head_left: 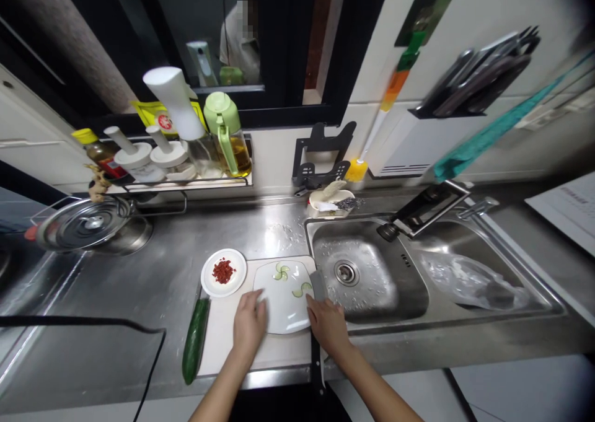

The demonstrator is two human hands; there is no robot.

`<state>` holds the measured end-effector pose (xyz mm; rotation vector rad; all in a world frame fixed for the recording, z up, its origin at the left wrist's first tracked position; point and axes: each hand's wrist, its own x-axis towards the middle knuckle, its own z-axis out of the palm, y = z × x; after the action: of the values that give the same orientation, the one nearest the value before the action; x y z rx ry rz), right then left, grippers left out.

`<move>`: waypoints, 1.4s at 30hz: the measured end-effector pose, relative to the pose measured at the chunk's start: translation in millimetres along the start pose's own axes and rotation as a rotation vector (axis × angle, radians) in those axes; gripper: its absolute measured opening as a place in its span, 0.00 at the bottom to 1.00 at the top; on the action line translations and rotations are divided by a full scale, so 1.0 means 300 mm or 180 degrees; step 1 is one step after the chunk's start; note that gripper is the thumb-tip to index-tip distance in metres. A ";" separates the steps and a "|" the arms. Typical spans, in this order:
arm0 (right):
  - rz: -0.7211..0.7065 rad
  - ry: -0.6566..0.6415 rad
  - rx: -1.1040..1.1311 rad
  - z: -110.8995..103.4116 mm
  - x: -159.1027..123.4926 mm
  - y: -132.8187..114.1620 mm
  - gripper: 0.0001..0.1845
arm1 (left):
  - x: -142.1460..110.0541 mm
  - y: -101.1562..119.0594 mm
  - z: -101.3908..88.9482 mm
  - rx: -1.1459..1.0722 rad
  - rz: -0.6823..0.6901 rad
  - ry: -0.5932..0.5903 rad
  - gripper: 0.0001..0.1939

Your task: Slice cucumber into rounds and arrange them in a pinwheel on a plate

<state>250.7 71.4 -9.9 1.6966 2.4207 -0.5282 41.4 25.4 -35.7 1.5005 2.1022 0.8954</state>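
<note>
A white squarish plate (283, 307) lies on the pale cutting board (220, 347). On it are thin cucumber slices (281, 272) in a curved group near the far edge, and more at the right edge. My left hand (250, 323) grips the plate's left rim with curled fingers. At the opposite rim is my right hand (328, 326), thumb and fingers closed about the edge near the right slices. A knife (317, 360) lies along the board's right side, partly under my right hand. Left of the board rests a cucumber (195, 341).
A small white plate (209, 282) of chopped red bits overlaps the board's far left corner. To the right is a sink (376, 273), with a plastic bag (469, 279) in its second basin. A pot (123, 230) and a condiment rack (209, 183) stand at the back left.
</note>
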 end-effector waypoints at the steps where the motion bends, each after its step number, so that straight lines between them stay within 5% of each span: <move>1: 0.0007 0.0013 0.0040 0.001 -0.007 -0.004 0.20 | -0.003 -0.028 -0.021 0.0069 -0.0172 0.0043 0.17; 7: 0.0049 -0.0008 0.0152 -0.002 -0.050 -0.041 0.19 | -0.004 -0.115 -0.067 0.0583 -0.0851 0.0098 0.18; 23: -0.0030 -0.0049 0.0194 0.012 -0.085 -0.064 0.18 | 0.012 -0.104 -0.070 0.0624 -0.0846 -0.0072 0.14; 33: -0.0054 0.0000 0.0360 0.019 -0.083 -0.091 0.16 | 0.022 -0.117 -0.084 -0.0030 -0.1052 -0.0039 0.11; 42: -0.0385 0.0307 0.1029 0.039 -0.019 -0.139 0.14 | 0.021 -0.084 -0.124 -0.0899 -0.1172 -0.0191 0.18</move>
<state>212.9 49.4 -10.5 1.7315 2.6357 -0.9193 -2.2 16.0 -26.7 0.9484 2.0166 0.9426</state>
